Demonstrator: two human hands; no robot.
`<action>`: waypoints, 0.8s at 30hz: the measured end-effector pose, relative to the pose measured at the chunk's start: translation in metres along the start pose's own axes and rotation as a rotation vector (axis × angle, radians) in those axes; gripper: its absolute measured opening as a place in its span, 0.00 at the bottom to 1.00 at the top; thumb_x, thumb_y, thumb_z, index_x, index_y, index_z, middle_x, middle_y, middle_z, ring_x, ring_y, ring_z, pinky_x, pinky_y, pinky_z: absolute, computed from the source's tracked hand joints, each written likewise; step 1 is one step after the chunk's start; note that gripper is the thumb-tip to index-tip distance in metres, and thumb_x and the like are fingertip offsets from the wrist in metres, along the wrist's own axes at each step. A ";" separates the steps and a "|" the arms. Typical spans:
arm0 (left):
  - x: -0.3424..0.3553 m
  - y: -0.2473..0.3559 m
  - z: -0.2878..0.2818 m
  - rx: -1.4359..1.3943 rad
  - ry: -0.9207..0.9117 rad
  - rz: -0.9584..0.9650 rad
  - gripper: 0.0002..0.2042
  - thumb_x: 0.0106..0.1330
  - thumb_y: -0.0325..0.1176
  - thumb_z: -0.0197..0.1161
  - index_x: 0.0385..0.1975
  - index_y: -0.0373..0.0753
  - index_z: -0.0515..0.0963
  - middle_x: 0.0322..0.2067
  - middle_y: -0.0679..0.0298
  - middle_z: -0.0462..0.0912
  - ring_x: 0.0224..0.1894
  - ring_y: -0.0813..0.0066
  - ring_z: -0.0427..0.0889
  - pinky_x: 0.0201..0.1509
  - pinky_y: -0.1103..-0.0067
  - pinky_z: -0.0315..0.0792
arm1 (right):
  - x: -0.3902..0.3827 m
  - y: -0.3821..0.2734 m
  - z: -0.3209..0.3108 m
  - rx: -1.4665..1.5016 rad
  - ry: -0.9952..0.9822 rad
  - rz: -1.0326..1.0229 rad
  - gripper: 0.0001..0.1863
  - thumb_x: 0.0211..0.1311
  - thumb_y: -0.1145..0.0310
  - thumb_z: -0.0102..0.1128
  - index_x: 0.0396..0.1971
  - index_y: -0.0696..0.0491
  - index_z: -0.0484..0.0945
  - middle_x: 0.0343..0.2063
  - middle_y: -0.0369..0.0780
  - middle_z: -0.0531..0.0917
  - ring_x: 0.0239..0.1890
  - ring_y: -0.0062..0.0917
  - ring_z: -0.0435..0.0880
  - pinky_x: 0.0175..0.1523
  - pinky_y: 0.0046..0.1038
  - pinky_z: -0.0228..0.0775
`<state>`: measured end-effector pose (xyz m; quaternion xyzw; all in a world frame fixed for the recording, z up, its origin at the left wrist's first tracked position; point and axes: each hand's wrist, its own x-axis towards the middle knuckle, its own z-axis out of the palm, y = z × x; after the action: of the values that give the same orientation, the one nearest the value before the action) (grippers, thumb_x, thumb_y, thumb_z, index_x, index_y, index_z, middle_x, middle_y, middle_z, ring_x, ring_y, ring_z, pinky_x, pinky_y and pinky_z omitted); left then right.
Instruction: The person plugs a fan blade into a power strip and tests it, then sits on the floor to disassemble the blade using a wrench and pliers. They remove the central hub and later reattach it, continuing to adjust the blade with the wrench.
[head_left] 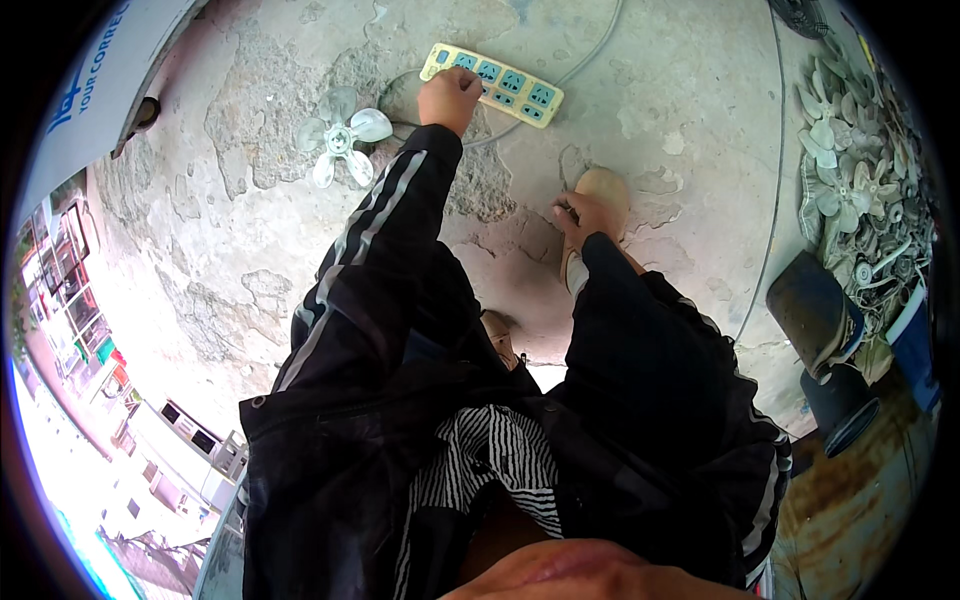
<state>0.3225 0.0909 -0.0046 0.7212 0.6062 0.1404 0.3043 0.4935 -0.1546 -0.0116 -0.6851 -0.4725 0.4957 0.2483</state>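
Note:
My left hand (450, 100) is closed at the near edge of a cream power strip (542, 105) with several blue sockets, its fingertips over the sockets; what they hold is hidden. A white fan with several blades (368, 125) lies on the floor to its left, with cable running beside it toward the strip. My right hand (582, 214) is closed in front of my beige shoe (606, 185), fingers curled round something small and dark that I cannot make out. A thin grey wire (566, 154) loops just above that hand.
A pile of loose fan blades and metal parts (840, 180) lies along the right, beside dark curved containers (810, 310). A blue-and-white board (95, 90) stands at the upper left. A long cable (768, 250) crosses the cracked concrete floor (680, 120).

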 end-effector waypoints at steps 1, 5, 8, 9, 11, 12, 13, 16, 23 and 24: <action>0.000 -0.002 0.001 0.012 0.006 0.009 0.11 0.54 0.41 0.63 0.30 0.42 0.83 0.28 0.62 0.85 0.32 0.65 0.84 0.38 0.73 0.75 | 0.000 0.000 0.000 0.000 -0.003 0.002 0.08 0.58 0.69 0.55 0.36 0.53 0.78 0.29 0.41 0.81 0.30 0.31 0.79 0.37 0.30 0.70; 0.001 0.000 0.004 0.061 0.014 0.028 0.11 0.54 0.41 0.63 0.30 0.42 0.83 0.28 0.61 0.84 0.32 0.64 0.84 0.39 0.73 0.75 | -0.001 0.001 0.000 0.003 0.002 0.000 0.07 0.59 0.69 0.55 0.36 0.53 0.78 0.29 0.41 0.80 0.30 0.30 0.79 0.37 0.30 0.70; 0.000 0.002 0.002 0.063 0.037 -0.017 0.11 0.54 0.42 0.62 0.30 0.42 0.83 0.28 0.61 0.84 0.32 0.63 0.83 0.39 0.72 0.75 | -0.002 0.001 -0.001 0.017 0.011 -0.018 0.07 0.59 0.69 0.56 0.36 0.53 0.77 0.29 0.41 0.80 0.30 0.30 0.79 0.37 0.30 0.70; 0.000 0.002 0.002 0.057 0.046 -0.036 0.11 0.53 0.42 0.62 0.29 0.43 0.83 0.28 0.61 0.84 0.32 0.63 0.83 0.38 0.72 0.75 | -0.003 0.000 -0.002 0.012 0.006 -0.012 0.07 0.59 0.69 0.56 0.36 0.53 0.77 0.29 0.41 0.80 0.30 0.31 0.79 0.37 0.30 0.70; 0.000 0.003 0.002 0.060 0.057 -0.045 0.11 0.53 0.42 0.62 0.29 0.43 0.83 0.28 0.61 0.84 0.32 0.63 0.83 0.38 0.72 0.75 | -0.003 -0.002 -0.003 0.002 -0.005 0.000 0.07 0.59 0.69 0.56 0.36 0.53 0.77 0.29 0.41 0.80 0.30 0.31 0.79 0.37 0.30 0.70; 0.000 0.002 0.003 0.062 0.065 -0.051 0.11 0.53 0.42 0.63 0.30 0.43 0.83 0.28 0.61 0.84 0.32 0.63 0.83 0.38 0.72 0.75 | -0.003 -0.002 -0.003 0.004 -0.006 -0.004 0.07 0.58 0.69 0.56 0.36 0.53 0.77 0.29 0.41 0.80 0.30 0.31 0.79 0.37 0.30 0.70; -0.001 0.001 0.003 0.065 0.081 -0.029 0.10 0.53 0.41 0.62 0.28 0.43 0.83 0.27 0.61 0.84 0.31 0.62 0.83 0.37 0.71 0.75 | -0.003 -0.002 -0.003 0.005 -0.007 -0.008 0.07 0.58 0.69 0.56 0.36 0.53 0.77 0.29 0.41 0.80 0.31 0.31 0.79 0.38 0.30 0.70; -0.003 0.003 0.007 0.062 0.100 0.016 0.08 0.52 0.39 0.61 0.25 0.44 0.82 0.24 0.61 0.83 0.28 0.61 0.82 0.34 0.70 0.75 | -0.003 0.000 -0.003 0.003 0.019 -0.046 0.07 0.58 0.69 0.57 0.36 0.52 0.78 0.27 0.40 0.81 0.29 0.28 0.79 0.36 0.28 0.70; -0.007 0.007 0.014 0.004 0.074 0.018 0.09 0.52 0.39 0.61 0.27 0.43 0.83 0.24 0.61 0.83 0.29 0.61 0.82 0.35 0.71 0.76 | -0.004 0.006 -0.002 -0.031 0.029 -0.036 0.08 0.59 0.68 0.57 0.37 0.51 0.79 0.29 0.41 0.82 0.30 0.29 0.81 0.38 0.28 0.71; -0.008 0.006 0.013 0.005 0.065 0.011 0.09 0.52 0.39 0.62 0.28 0.43 0.83 0.25 0.61 0.83 0.29 0.62 0.82 0.36 0.71 0.76 | -0.003 0.005 -0.002 -0.021 0.020 -0.035 0.08 0.59 0.68 0.57 0.37 0.51 0.79 0.29 0.41 0.82 0.31 0.29 0.81 0.38 0.28 0.71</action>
<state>0.3328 0.0793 -0.0093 0.7205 0.6120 0.1641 0.2818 0.4971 -0.1596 -0.0137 -0.6843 -0.4869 0.4795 0.2544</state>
